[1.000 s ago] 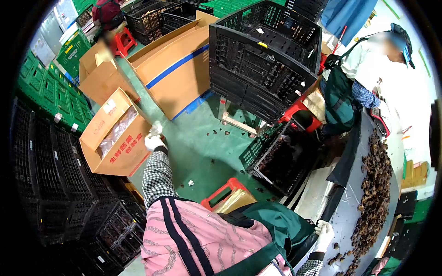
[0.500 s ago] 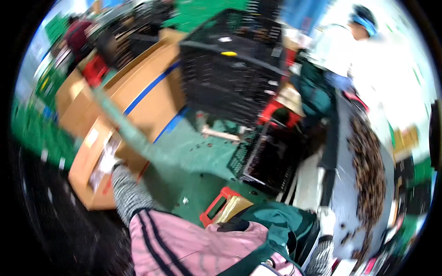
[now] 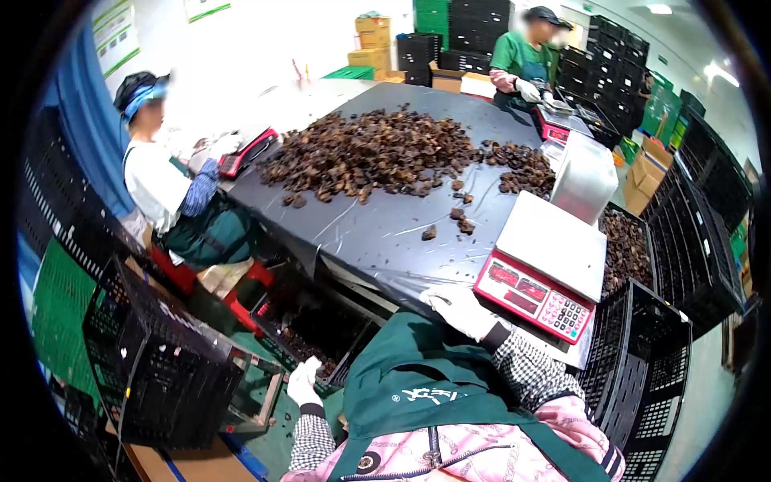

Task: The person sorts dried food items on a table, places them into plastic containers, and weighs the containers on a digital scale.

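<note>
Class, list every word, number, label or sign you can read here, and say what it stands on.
"®", on the green apron, beside white lettering too unclear to read.
Red digits on the near scale: too blurred to read.
Keys on that scale: labels too small.
Wall posters: print too small.
No full word is readable.

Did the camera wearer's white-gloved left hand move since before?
Yes. The left hand moved closer to the black plastic crate beside the red plastic stool.
</note>
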Action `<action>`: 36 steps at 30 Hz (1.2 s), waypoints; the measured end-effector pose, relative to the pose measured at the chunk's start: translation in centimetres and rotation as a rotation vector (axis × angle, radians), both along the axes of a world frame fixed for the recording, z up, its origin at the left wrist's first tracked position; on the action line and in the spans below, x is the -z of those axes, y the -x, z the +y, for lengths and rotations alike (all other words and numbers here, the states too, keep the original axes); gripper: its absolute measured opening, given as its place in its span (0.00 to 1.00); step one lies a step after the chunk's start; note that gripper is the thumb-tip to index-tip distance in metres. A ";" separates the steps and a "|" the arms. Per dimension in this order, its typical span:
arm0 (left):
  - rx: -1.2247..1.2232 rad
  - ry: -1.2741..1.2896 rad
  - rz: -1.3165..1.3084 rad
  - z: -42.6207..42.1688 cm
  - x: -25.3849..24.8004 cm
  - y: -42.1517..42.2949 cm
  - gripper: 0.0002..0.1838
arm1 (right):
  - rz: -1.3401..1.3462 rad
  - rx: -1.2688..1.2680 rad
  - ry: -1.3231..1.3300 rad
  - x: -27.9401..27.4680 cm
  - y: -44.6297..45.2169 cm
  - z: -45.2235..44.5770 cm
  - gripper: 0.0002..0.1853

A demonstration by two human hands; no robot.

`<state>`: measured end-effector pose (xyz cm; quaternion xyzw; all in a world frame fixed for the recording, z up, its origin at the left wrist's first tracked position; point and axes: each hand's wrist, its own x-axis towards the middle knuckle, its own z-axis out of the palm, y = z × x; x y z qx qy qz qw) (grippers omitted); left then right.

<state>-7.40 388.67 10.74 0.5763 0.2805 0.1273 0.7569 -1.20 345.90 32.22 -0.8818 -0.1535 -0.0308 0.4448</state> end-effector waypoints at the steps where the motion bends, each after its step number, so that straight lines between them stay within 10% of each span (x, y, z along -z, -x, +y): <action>1: 0.133 -0.113 0.027 -0.8 -1.7 -2.4 0.14 | 0.141 0.050 -0.037 -0.9 0.8 -0.5 0.14; 5: 0.437 0.131 -0.153 -8.1 -13.2 -6.3 0.09 | -0.030 0.013 -0.109 1.6 1.9 -1.7 0.14; 9: 0.724 -0.247 -0.154 -15.4 -19.6 -4.5 0.07 | 0.145 0.027 -0.433 0.7 2.4 1.5 0.17; 17: 0.804 -0.159 -0.088 -22.2 -22.9 -3.3 0.05 | 0.270 -0.067 -0.525 3.1 2.2 1.1 0.13; 19: 0.843 -0.336 -0.090 -22.3 -27.8 -2.4 0.21 | 0.251 0.068 -0.545 3.2 2.6 0.5 0.10; 22: 0.748 -0.972 -0.559 -19.3 -23.2 -6.2 0.19 | -0.192 0.173 -0.202 5.6 2.6 0.1 0.06; 27: 1.099 -1.054 -0.395 -19.7 -21.9 -5.8 0.14 | -0.165 0.071 -0.291 4.4 3.2 3.6 0.06; 29: 1.006 -0.889 -0.506 -17.4 -15.3 -8.4 0.03 | -0.246 0.038 -0.245 4.0 3.2 3.8 0.07; 31: 1.008 -0.930 -0.315 -19.1 -23.4 -4.4 0.08 | -0.155 -0.086 -0.306 3.5 3.1 4.8 0.07; 36: 0.343 -0.465 0.050 -2.5 -12.8 3.7 0.09 | 0.012 -0.249 -0.347 -0.4 1.0 10.0 0.30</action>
